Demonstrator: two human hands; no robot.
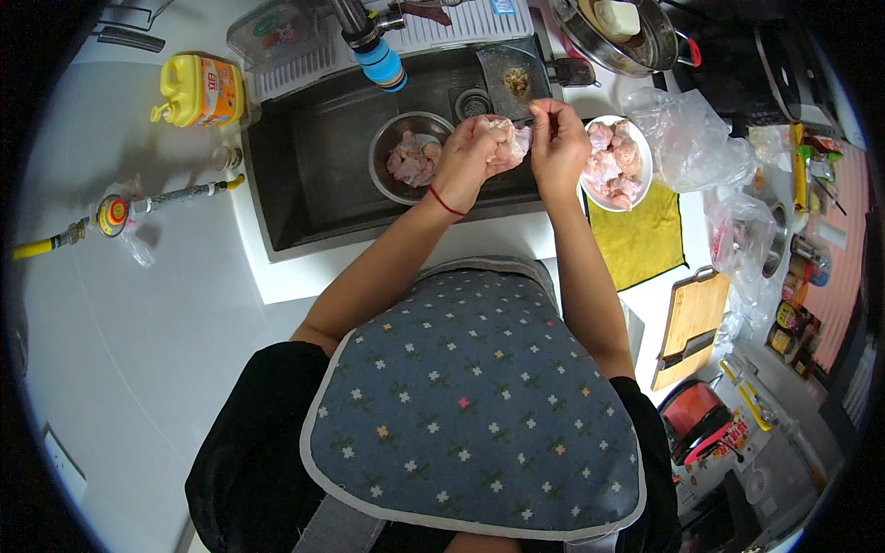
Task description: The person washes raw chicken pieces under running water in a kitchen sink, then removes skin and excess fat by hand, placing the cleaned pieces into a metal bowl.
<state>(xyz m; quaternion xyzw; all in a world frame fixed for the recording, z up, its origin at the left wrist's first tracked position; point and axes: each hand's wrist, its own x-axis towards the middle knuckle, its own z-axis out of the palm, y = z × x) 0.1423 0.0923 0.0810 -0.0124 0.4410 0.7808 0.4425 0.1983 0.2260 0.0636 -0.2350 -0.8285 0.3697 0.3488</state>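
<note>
My left hand (pixel 467 157), with a red string at the wrist, holds a piece of raw chicken (pixel 510 144) over the sink (pixel 311 173). Close to the right of that piece is my right hand (pixel 559 142), thumb and forefinger pinched together; whether something thin is between them I cannot tell. Below my hands, in the sink, a steel bowl (pixel 377 162) contains more raw chicken pieces (pixel 413 160). A white plate (pixel 647 162) heaped with raw chicken pieces (pixel 612 166) stands on the counter beside my right hand.
A sink strainer tray (pixel 498 69) with scraps sits at the sink's back right, near the faucet (pixel 380 62). A yellow cloth (pixel 636 235), plastic bags (pixel 691 145), a steel pan (pixel 608 55) and a wooden cutting board (pixel 691 311) lie to the right. A yellow detergent jug (pixel 200 90) stands left.
</note>
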